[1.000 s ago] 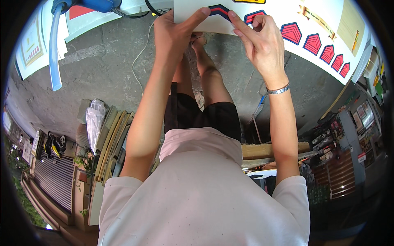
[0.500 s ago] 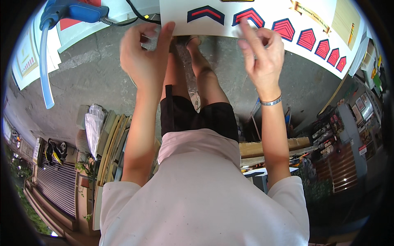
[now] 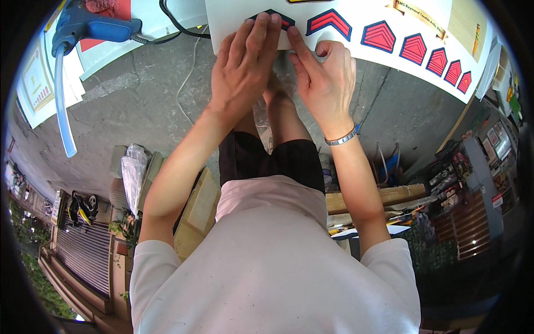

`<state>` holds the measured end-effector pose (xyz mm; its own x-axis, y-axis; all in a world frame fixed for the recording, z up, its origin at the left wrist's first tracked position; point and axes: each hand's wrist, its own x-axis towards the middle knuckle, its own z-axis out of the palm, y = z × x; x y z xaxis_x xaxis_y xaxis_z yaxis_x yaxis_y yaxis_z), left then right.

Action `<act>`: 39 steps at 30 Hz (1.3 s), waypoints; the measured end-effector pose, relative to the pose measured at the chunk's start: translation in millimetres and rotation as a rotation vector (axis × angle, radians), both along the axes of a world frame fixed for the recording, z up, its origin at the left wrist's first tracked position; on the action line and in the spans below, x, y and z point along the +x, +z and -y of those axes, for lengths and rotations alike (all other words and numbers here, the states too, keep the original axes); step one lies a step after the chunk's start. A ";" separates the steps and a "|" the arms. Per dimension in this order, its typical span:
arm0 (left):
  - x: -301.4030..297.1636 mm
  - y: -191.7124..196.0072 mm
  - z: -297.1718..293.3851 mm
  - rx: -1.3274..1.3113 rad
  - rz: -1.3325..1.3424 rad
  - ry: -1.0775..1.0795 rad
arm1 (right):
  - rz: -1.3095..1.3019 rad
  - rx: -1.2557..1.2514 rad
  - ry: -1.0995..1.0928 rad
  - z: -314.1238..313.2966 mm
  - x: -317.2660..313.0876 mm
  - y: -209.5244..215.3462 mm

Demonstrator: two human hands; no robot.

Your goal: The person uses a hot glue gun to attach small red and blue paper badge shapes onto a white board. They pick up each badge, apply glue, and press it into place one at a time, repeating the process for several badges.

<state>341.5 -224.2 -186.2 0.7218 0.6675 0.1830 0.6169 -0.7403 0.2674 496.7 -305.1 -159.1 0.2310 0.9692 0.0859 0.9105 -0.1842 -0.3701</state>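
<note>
A white board point(image 3: 356, 55) lies on the concrete floor at the top of the view, with a row of red chevron and pentagon shapes edged in dark blue. My left hand point(image 3: 245, 61) lies flat with fingers together, pressing on the leftmost red chevron piece point(image 3: 278, 19) at the board's near edge. My right hand point(image 3: 325, 72) is just beside it, its fingertips on the board's edge between that piece and the second chevron point(image 3: 329, 22). Neither hand grips anything. A metal bracelet is on my right wrist.
A blue glue gun point(image 3: 89, 28) with a pale tube and a black cable lies at upper left on other white sheets point(image 3: 39, 83). Wooden planks point(image 3: 384, 195), a plastic bag point(image 3: 133, 172) and cluttered shelves point(image 3: 473, 167) surround my legs.
Both hands came together from apart and settled on the board's near edge. My left hand moved right onto the leftmost chevron. The view shifted, so the board and glue gun sit lower.
</note>
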 end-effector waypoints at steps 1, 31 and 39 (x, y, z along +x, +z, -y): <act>1.2 -0.7 1.1 0.005 0.010 0.006 | -0.011 0.004 -0.002 0.0 -0.4 -1.3; 8.7 19.3 29.7 -0.277 -0.043 0.140 | -0.051 -0.083 0.008 6.2 -3.9 -1.7; 27.8 12.7 35.4 -0.164 -0.116 0.172 | -0.090 -0.039 -0.030 3.4 -6.5 -5.4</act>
<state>369.2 -259.5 -173.5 0.6051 0.7960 -0.0154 0.7633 -0.5745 0.2955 490.2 -308.5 -164.4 0.2655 0.9638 0.0260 0.8675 -0.2270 -0.4426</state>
